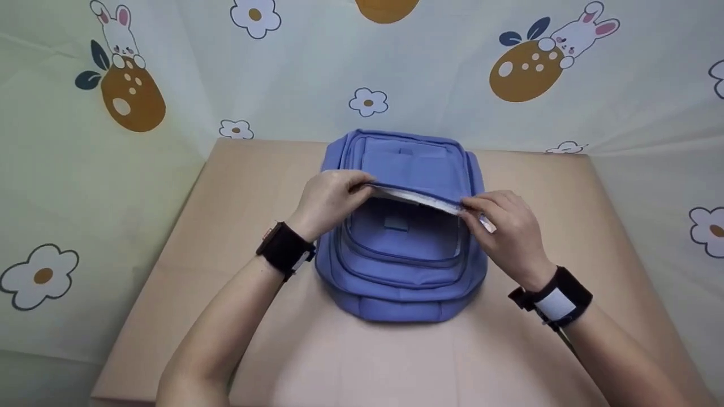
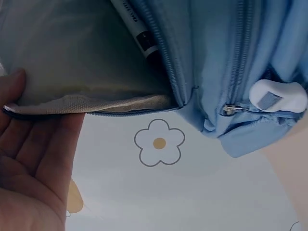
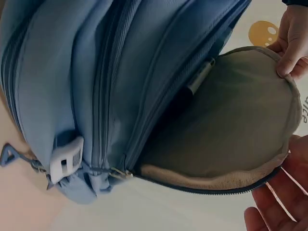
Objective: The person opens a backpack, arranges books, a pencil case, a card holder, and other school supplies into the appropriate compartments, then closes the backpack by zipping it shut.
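Observation:
A blue backpack [image 1: 400,310] lies on the table. One of its zipped compartments is unzipped, with the panel edge [image 1: 418,196] lifted. My left hand [image 1: 332,199] pinches that edge at its left end, thumb against fingers. At the right end, my right hand [image 1: 507,233] holds the same edge between thumb and fingers. Pale lining [image 2: 72,62] shows inside the opening in the left wrist view. A pen-like marker [image 2: 138,31], white with a dark band, lies in the compartment. The right wrist view also shows the marker [image 3: 200,78], partly in shadow.
White zipper pulls [image 2: 278,96] hang at the bag's side. A tan table [image 1: 260,316] extends around the bag. Behind and beside it hangs a pale cloth [image 1: 305,62] printed with flowers and rabbits. Both wrists wear black straps [image 1: 283,249] with small devices.

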Action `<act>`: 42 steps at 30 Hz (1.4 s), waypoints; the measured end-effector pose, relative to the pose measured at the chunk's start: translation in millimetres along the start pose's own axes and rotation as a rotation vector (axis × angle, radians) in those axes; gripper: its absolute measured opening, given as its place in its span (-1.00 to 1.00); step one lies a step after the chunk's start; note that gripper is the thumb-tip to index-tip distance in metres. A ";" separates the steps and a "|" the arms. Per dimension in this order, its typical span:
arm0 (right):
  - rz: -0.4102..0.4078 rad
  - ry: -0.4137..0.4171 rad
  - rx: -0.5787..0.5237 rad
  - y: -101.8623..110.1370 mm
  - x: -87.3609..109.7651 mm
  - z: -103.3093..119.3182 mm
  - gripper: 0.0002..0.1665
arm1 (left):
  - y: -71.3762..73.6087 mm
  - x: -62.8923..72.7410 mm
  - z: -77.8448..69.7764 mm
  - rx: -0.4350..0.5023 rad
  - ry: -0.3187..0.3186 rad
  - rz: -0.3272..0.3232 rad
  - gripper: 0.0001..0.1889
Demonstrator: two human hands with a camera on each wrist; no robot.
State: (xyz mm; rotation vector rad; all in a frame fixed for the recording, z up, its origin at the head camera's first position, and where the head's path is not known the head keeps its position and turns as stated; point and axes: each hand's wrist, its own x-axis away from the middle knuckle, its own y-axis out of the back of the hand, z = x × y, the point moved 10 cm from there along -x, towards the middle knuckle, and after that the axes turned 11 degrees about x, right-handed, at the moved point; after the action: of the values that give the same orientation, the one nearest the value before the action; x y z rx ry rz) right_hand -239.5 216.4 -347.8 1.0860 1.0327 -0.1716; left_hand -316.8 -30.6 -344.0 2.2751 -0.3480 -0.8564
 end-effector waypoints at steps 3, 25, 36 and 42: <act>0.025 0.001 -0.022 -4.0 6.8 4.9 -0.70 | -3.1 11.4 -4.4 -0.009 -0.082 0.021 -0.84; 0.020 0.216 0.063 -30.7 56.9 41.1 -0.95 | -37.2 65.8 -0.5 -0.053 -0.341 0.242 -0.73; 0.063 0.217 0.083 -37.8 64.5 42.5 -0.87 | -72.8 52.4 -64.6 -0.239 -0.399 0.237 -0.91; 0.077 0.212 0.049 -40.3 66.4 41.9 -0.82 | -117.7 42.8 -95.9 -0.395 -0.384 0.310 -0.89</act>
State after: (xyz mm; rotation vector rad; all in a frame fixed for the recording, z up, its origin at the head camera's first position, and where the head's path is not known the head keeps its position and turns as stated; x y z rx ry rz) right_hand -200.9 186.2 -421.1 1.2051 1.1787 -0.0192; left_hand -219.8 84.7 -390.5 1.6387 -0.6246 -1.0854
